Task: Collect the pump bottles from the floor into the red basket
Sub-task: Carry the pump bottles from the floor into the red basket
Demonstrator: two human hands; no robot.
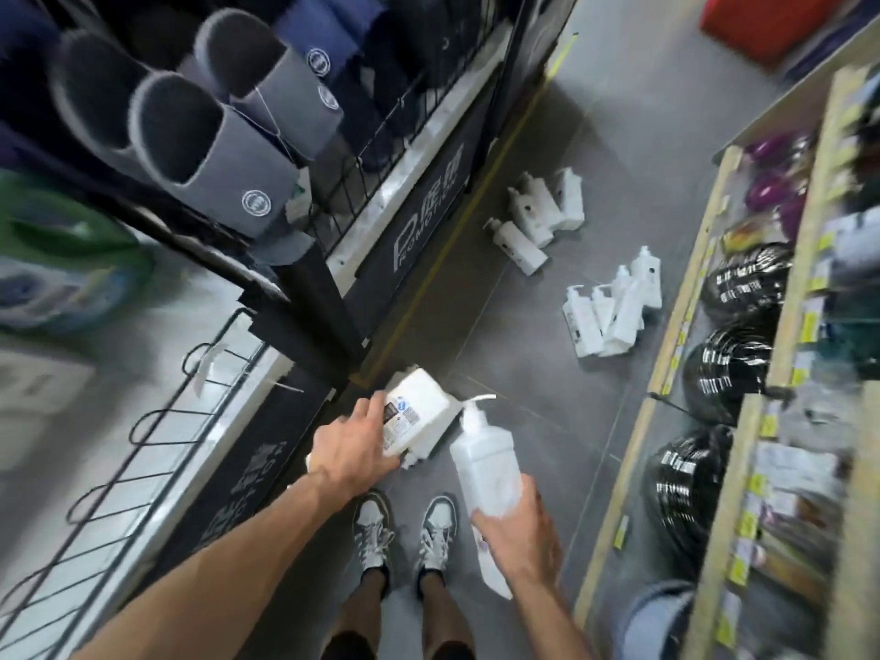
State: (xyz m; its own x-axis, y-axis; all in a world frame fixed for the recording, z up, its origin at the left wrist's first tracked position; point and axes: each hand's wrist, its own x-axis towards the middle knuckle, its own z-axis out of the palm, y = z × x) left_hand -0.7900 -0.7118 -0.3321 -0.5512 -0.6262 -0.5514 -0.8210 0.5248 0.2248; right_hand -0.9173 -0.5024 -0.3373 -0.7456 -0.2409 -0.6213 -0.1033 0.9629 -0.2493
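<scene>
My left hand (352, 450) grips a white pump bottle (419, 412) by its body, label side up, above the grey floor. My right hand (519, 531) holds another white pump bottle (485, 459) with its pump head pointing away from me; a second white bottle (490, 571) seems to show under that hand. Several white pump bottles lie on the floor ahead: one cluster (607, 309) near the right shelf and another cluster (538, 216) farther off. A red thing (762, 21), perhaps the basket, sits at the top right, blurred.
A black wire rack (333, 192) with grey slippers (214, 135) stands on my left. A wooden shelf (743, 373) with coiled black hoses (728, 369) lines the right. My two sneakers (405, 526) stand on the grey tile aisle between them.
</scene>
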